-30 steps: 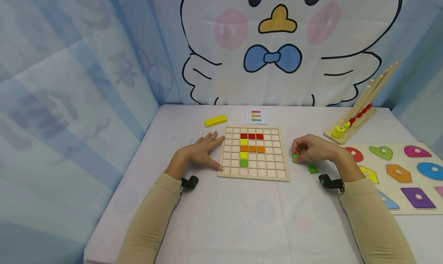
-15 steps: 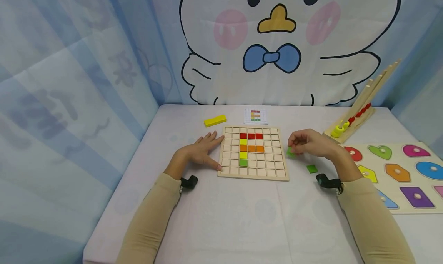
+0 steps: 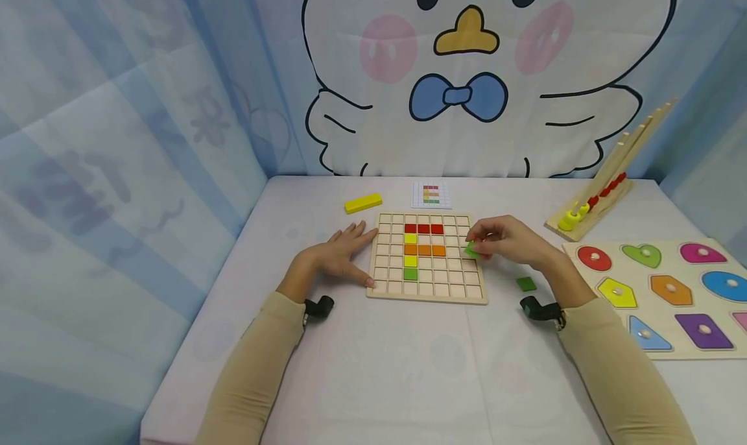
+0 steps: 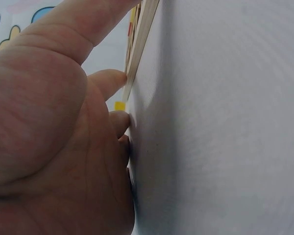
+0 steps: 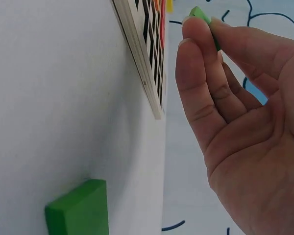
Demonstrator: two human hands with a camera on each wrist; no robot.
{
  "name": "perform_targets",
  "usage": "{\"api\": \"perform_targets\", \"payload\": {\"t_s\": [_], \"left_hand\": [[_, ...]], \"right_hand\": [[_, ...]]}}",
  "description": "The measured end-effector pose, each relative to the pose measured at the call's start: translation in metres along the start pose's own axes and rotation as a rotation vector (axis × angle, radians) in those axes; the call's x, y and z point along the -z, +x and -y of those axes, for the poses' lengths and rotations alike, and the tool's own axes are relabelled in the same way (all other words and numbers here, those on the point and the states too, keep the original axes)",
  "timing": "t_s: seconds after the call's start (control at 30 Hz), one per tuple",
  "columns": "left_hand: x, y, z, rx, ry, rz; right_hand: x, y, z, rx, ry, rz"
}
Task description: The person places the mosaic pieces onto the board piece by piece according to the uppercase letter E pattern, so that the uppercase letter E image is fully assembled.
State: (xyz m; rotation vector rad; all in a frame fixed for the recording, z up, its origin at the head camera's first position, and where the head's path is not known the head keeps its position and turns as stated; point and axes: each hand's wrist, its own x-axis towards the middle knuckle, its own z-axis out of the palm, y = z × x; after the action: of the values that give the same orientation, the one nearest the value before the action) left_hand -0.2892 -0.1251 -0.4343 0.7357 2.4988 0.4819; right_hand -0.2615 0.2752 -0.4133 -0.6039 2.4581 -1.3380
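A wooden grid board [image 3: 432,289] lies mid-table, its cells holding red tiles [image 3: 424,229], orange tiles [image 3: 425,250], yellow tiles [image 3: 411,261] and one green tile [image 3: 410,274]. My left hand [image 3: 338,253] rests at the board's left side with spread fingers, thumb and fingertips right at its edge. Between thumb and fingertips, my right hand [image 3: 508,240] pinches another green square tile [image 5: 200,13]; in the head view it overlaps the board's right edge. A further green tile [image 3: 526,283] lies on the cloth below that hand, and the right wrist view shows it close up.
Behind the board are a yellow bar [image 3: 363,204] and a small card [image 3: 431,195] printed with a coloured grid pattern. At right stand a wooden peg rack [image 3: 601,198] with red and yellow beads and a knobbed shape puzzle [image 3: 648,286]. A printed curtain [image 3: 373,133] hangs behind.
My right hand has lifted the green tile from beside the other one and carried it leftward to the board's right edge. The left hand stays where it was.
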Motion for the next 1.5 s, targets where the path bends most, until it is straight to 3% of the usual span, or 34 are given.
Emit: {"api": "perform_targets", "payload": {"t_s": [0.37, 0.73, 1.07, 1.5], "left_hand": [[0.001, 0.001, 0.0, -0.006, 0.0, -0.004], [0.001, 0.0, 0.0, -0.002, -0.002, -0.003], [0.001, 0.0, -0.001, -0.005, 0.0, -0.004], [-0.001, 0.001, 0.001, -0.003, 0.012, -0.011]], "right_hand": [[-0.015, 0.008, 0.01, -0.002, 0.025, 0.03], [-0.035, 0.015, 0.021, 0.04, -0.09, -0.005], [-0.051, 0.021, 0.026, 0.087, -0.142, 0.016], [-0.061, 0.021, 0.032, 0.05, -0.159, 0.058]]}}
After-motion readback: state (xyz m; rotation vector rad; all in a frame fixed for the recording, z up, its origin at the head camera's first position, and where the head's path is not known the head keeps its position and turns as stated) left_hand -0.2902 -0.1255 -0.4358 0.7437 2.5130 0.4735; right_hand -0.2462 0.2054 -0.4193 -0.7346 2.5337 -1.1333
